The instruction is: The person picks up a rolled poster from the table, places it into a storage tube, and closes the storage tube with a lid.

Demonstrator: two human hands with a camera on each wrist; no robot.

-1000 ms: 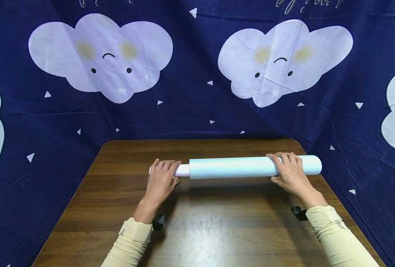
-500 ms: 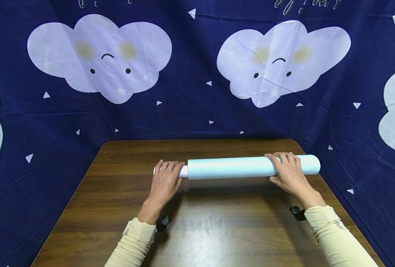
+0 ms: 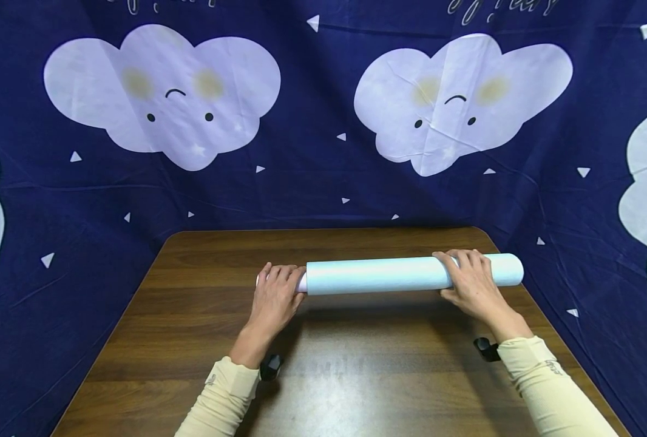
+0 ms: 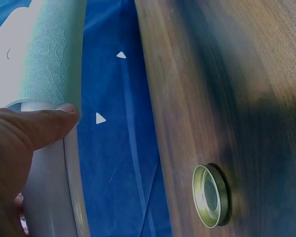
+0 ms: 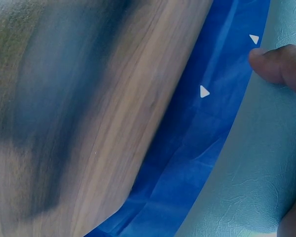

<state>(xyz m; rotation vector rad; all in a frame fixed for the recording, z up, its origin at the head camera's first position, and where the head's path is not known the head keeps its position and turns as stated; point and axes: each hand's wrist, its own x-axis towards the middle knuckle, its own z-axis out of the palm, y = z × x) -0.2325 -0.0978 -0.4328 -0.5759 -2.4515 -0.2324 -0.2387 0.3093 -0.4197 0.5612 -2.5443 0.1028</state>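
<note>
Pale-blue tube (image 3: 375,275): running crosswise above the table (image 3: 367,364), clear of it, its left mouth surrounding the white roll (image 4: 52,182).
White roll: poking out of that mouth, mostly hiding beneath the left hand (image 3: 274,300).
Left hand: gripping the roll's bare end, its fingers curling over, its thumb (image 4: 47,127) resting at the tube's rim.
Right hand (image 3: 473,284): holding the tube towards its rounded end, fingers wrapping over; how firmly they are pressing is hard to judge.
Gold lid (image 4: 207,196): lying on the table, near the left hand but apart.
Roll and tube: apparently being slid together.
Tube mouth: probably calling next for a steadying right hand and left fingers shifting clear of the rim.
</note>
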